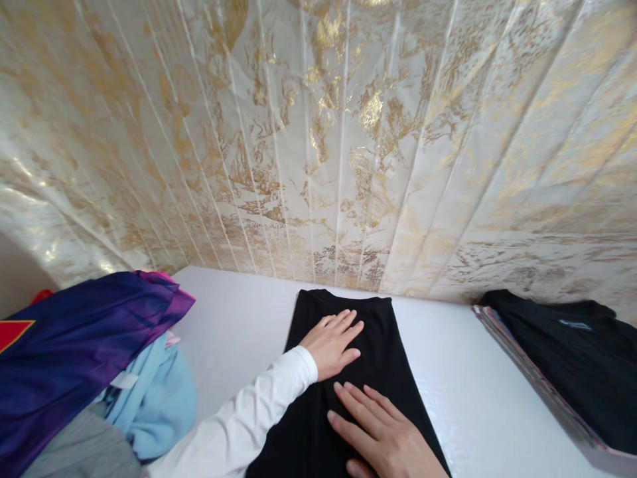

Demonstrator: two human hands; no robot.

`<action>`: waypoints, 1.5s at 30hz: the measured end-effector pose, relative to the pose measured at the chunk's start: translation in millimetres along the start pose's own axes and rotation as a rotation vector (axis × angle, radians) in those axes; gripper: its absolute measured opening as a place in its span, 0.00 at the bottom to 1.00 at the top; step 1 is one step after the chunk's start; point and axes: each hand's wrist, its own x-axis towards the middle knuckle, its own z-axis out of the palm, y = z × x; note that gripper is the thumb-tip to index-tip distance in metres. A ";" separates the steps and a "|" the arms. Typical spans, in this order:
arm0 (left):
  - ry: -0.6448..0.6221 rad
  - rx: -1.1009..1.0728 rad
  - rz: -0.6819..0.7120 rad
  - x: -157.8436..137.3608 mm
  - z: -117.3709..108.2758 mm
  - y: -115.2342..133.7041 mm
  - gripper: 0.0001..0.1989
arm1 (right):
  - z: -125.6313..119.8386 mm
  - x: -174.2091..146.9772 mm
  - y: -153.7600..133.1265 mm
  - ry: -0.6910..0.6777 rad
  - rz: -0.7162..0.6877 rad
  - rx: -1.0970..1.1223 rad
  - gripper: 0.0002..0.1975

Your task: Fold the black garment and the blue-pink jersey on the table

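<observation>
I seem to be smoothing this black garment [391,362], left fingers [352,331] spread, right fingers [359,405] slightly parted; the next stroke likely wants even pressure.

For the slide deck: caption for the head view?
Left hand on black cloth, right hand over it; folded stack at right.

black garment [382,358]: smooth matt cloth; backdrop [328,139]: glossy metallic patches.

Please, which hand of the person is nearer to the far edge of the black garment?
The left. The left hand lies on the black garment, just short of its far edge; the right hand is over the garment, farther back toward the person.
</observation>
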 end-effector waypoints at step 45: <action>0.149 -0.209 -0.103 -3.2 0.7 35.3 0.19 | -38.3 30.1 203.4 0.104 0.554 -0.264 0.07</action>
